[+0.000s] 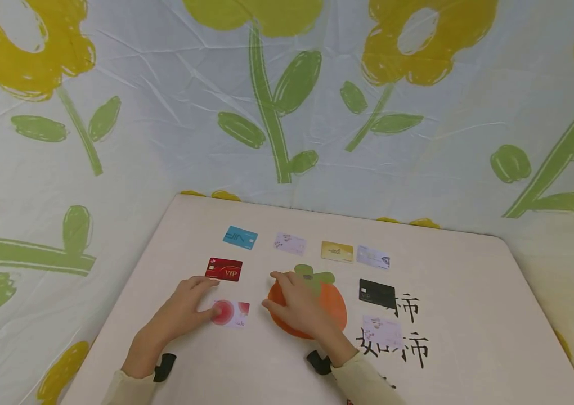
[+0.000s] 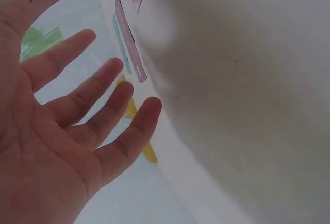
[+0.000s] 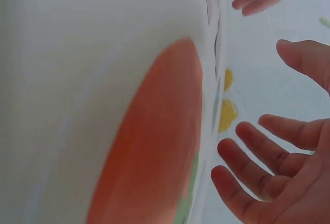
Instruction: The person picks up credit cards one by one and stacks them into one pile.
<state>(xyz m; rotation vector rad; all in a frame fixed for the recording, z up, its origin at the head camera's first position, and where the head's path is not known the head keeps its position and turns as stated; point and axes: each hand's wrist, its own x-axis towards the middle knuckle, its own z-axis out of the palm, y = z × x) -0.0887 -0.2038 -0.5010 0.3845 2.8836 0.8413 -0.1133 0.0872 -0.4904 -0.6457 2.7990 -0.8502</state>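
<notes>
My left hand (image 1: 185, 308) hovers at the left of the table, fingers spread and loosely bent, holding nothing. Its thumb tip overlaps a white card with a pink circle (image 1: 236, 316), and its fingertips are just below a red VIP card (image 1: 223, 269). In the left wrist view the palm and fingers (image 2: 77, 100) show apart from the tabletop. Over the printed orange persimmon (image 1: 335, 306) is my right hand (image 1: 299, 304), its fingers relaxed and nothing in them. The right wrist view shows that palm bare, beside the orange print (image 3: 160, 131).
Across the back lie a blue card (image 1: 240, 237), a pale floral card (image 1: 289, 243), a gold card (image 1: 337, 251) and a silvery card (image 1: 373, 257). A black VIP card (image 1: 376, 293) and a lilac card (image 1: 382, 332) partly cover black printed characters (image 1: 416, 346). Flower-patterned cloth (image 1: 165, 112) surrounds the table.
</notes>
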